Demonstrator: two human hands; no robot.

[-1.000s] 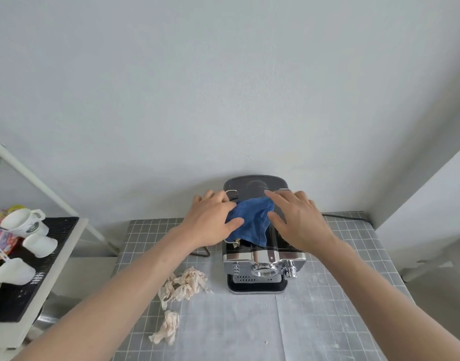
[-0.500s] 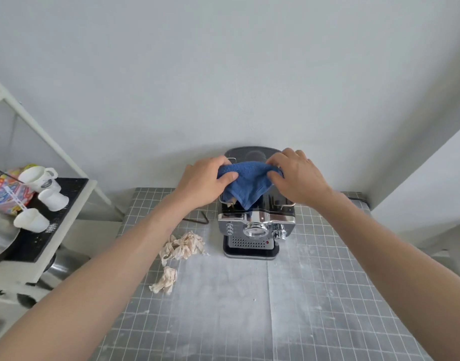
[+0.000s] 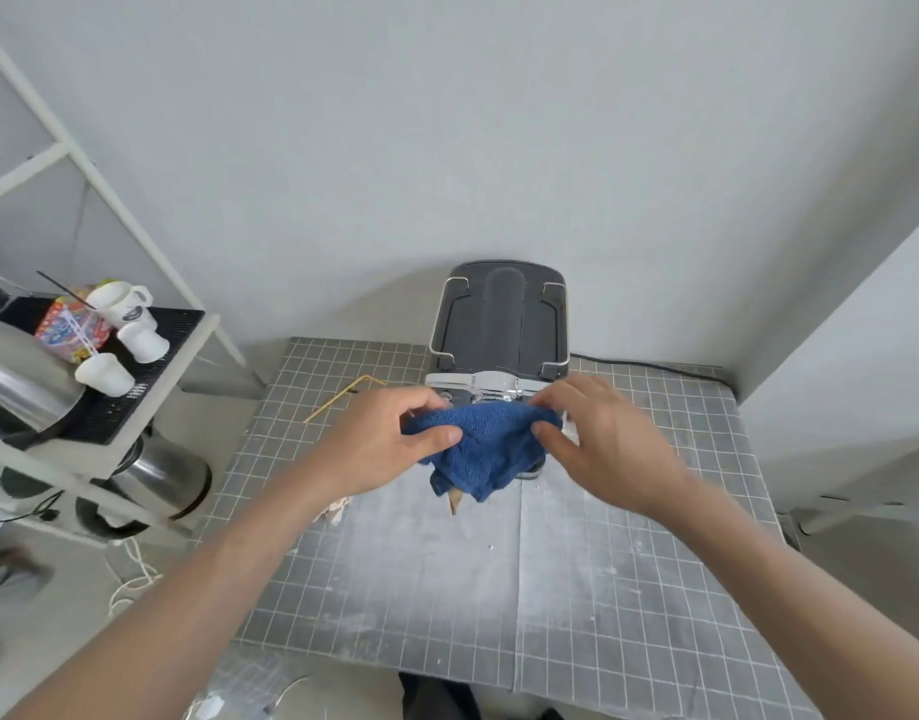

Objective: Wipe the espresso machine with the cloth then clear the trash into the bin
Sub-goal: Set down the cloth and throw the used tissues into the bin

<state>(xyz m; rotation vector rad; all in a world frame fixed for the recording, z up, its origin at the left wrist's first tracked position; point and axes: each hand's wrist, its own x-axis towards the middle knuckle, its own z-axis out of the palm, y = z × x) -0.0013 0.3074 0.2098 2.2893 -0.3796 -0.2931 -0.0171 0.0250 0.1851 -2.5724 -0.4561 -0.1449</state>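
Note:
A blue terry cloth (image 3: 486,449) hangs stretched between my two hands, in front of the espresso machine (image 3: 501,324). My left hand (image 3: 389,439) pinches the cloth's left edge and my right hand (image 3: 597,439) pinches its right edge. The machine is black on top with a chrome front band, standing at the back of the grid mat (image 3: 576,589). The cloth covers most of the machine's front. Of the crumpled beige paper trash (image 3: 335,509), only a scrap shows beside my left forearm; the rest is hidden.
A thin yellow stick (image 3: 337,397) lies on the mat left of the machine. A white shelf (image 3: 150,402) at left carries white cups (image 3: 119,304) and a colourful packet. Steel containers (image 3: 161,475) sit under and beside it. A black cable (image 3: 649,366) runs right behind the machine.
Both hands have drawn the cloth off the machine's top and down toward me, in front of its face. The view has tilted downward, so the machine sits lower and the mat's near edge shows.

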